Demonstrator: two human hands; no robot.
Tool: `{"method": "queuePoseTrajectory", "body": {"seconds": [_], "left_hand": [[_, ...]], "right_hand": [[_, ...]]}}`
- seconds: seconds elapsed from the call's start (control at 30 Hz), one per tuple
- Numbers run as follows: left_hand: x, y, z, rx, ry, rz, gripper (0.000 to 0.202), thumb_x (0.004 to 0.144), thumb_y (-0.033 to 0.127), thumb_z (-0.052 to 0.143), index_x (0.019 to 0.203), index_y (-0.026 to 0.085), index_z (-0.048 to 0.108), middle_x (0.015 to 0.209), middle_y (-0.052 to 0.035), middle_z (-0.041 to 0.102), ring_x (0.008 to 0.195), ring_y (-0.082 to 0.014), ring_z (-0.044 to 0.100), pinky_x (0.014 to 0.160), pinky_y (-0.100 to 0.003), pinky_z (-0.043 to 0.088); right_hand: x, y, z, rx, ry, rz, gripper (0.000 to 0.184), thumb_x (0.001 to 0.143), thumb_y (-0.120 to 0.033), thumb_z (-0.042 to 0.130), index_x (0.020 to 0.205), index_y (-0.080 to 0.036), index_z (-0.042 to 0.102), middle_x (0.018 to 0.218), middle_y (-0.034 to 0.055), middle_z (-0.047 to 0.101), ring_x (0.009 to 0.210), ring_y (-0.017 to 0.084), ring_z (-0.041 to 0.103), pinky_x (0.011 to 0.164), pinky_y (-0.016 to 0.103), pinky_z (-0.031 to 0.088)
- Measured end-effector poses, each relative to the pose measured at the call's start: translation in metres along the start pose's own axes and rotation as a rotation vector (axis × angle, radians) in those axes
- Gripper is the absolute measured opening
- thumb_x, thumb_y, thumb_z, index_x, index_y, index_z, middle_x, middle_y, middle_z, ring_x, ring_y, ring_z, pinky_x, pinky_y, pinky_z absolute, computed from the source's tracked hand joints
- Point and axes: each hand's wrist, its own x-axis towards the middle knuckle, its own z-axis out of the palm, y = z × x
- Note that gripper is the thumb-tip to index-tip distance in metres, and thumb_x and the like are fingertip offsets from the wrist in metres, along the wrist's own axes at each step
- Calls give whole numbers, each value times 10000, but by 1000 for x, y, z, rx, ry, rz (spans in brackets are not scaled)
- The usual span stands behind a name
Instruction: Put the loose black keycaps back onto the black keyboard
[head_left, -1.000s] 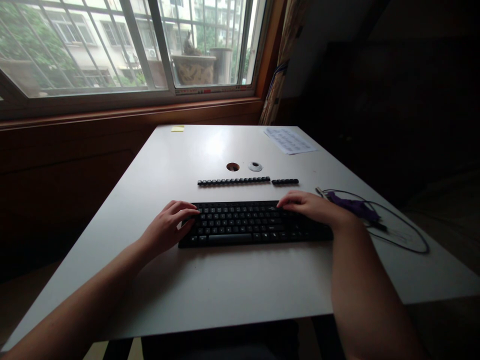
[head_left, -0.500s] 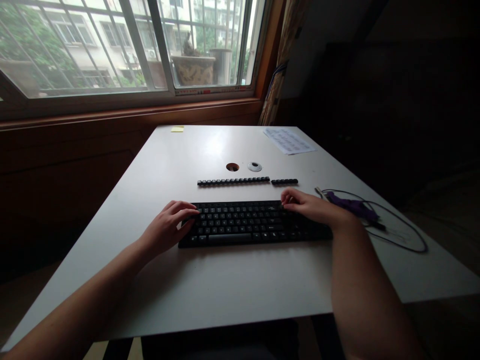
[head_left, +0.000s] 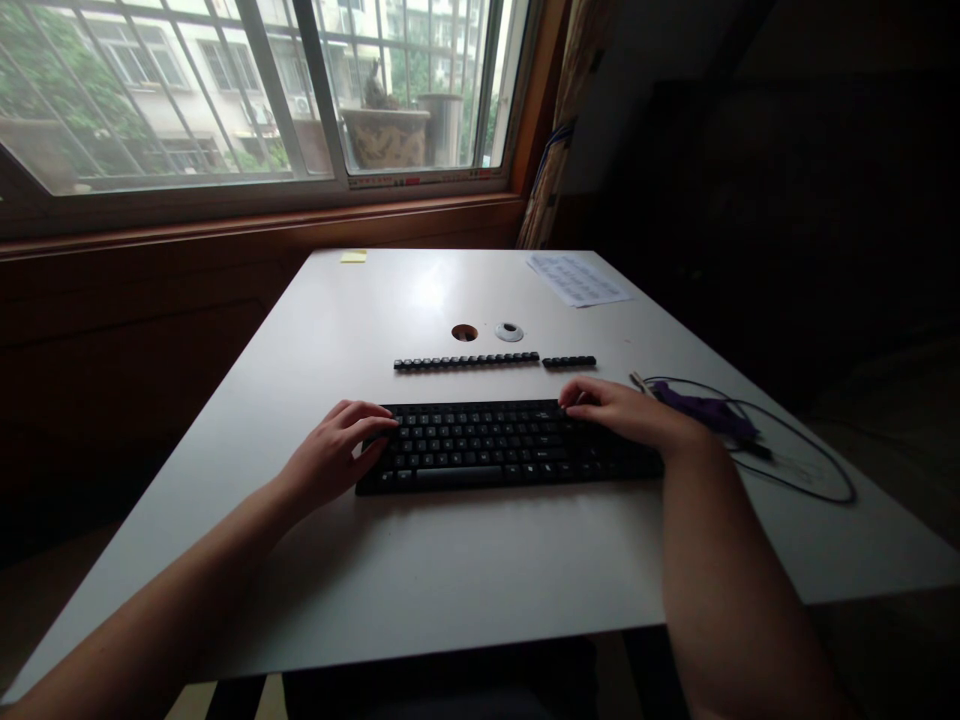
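Observation:
A black keyboard lies across the white table in front of me. My left hand is at its left end, fingers over the top corner and thumb lower down, gripping that end. Over the upper right part of the keyboard is my right hand, thumb and fingers pinched together; whatever is between the tips is too small to make out. Beyond the keyboard, a long row of black keycaps and a shorter row of keycaps lie in line. My right hand and forearm hide part of the keyboard's right side.
To the right lie a purple cloth-like item and a looped dark cable. Printed sheets and a yellow sticky note are at the far edge. The tabletop has a round hole beside a white ring.
My right hand has shifted very slightly left along the keyboard's upper edge, still pinched. The left hand and the keycap rows stay as they were.

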Motion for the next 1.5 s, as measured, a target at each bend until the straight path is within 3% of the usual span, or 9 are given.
{"method": "queuePoseTrajectory", "body": {"seconds": [1.13, 1.5], "left_hand": [[1, 2, -2, 0, -6, 7, 228, 981, 189, 571, 1183, 238, 665, 1186, -90, 654, 1073, -240, 609, 941, -453, 547], [1, 2, -2, -7, -9, -7, 237, 981, 206, 563, 1185, 244, 679, 1187, -98, 660, 1075, -248, 613, 947, -469, 551]], "right_hand": [[3, -1, -1, -8, 25, -37, 188, 822, -425, 644, 892, -251, 665, 942, 39, 699, 919, 250, 646, 851, 384, 492], [4, 1, -1, 4, 16, 10, 216, 787, -421, 696, 928, -258, 690, 957, 36, 723, 934, 253, 663, 844, 386, 517]]}}
